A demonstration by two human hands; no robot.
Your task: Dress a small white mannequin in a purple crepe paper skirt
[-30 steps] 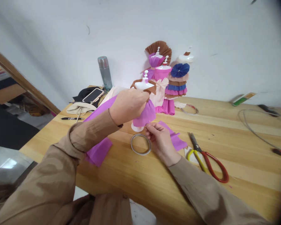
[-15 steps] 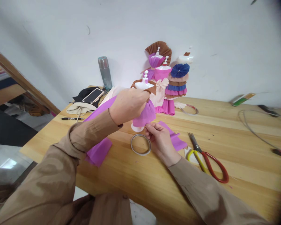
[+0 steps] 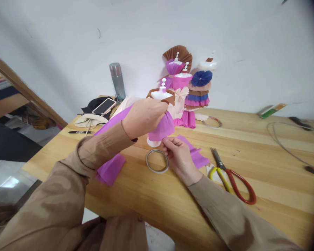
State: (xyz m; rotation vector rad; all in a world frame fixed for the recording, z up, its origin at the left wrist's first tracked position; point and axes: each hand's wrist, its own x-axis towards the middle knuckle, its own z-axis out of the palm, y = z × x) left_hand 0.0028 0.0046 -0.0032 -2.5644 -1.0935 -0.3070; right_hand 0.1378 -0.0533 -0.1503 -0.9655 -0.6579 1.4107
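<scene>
A small white mannequin (image 3: 161, 94) stands before me, with a brown collar (image 3: 170, 100) at its shoulders and a purple crepe paper skirt (image 3: 162, 128) below. My left hand (image 3: 146, 116) is closed on the gathered crepe paper at the mannequin's waist; its fingertips are hidden behind the hand. Lower down, my right hand (image 3: 178, 157) pinches the skirt's bottom edge between thumb and forefinger. A roll of tape (image 3: 157, 170) lies flat beside the right hand. Purple crepe paper pieces (image 3: 111, 170) lie on both sides of my hands.
Scissors (image 3: 221, 170) with one yellow and one red handle lie at the right. Several dressed mannequins (image 3: 183, 82) stand against the wall. A flask (image 3: 117, 82), a phone (image 3: 104, 106) and a pen (image 3: 81, 132) are at the left. A thin cable (image 3: 282, 148) curls at the far right.
</scene>
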